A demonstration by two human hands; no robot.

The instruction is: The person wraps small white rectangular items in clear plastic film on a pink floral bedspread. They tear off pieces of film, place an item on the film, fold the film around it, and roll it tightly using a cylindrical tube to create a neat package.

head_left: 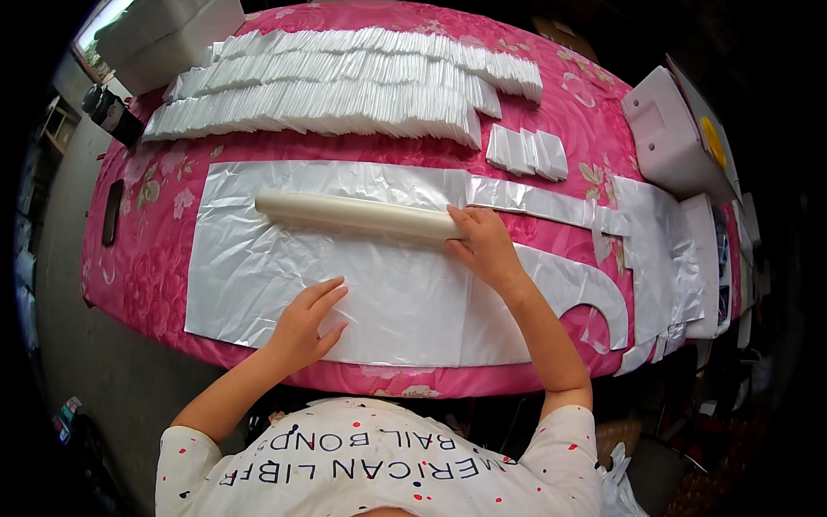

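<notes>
A white plastic apron (233,284), thin and wrinkled, lies spread across the middle of the table, with a curved cut-out and a long strap at its right end. On top of it a pale cream tube (353,213) lies crosswise, slightly slanted. My right hand (481,243) grips the tube's right end, index finger above and thumb below. Nearer to me, my left hand (310,320) rests over the plastic with its fingers spread, apart from the tube and holding nothing.
Long rows of folded white plastic packets (319,108) fill the far side of the pink floral tablecloth (138,258), with a small separate stack (527,153) nearby. More white plastic sheets (650,258) hang at the right edge beside a white box (676,129). A phone (112,212) and a dark bottle (112,115) are at left.
</notes>
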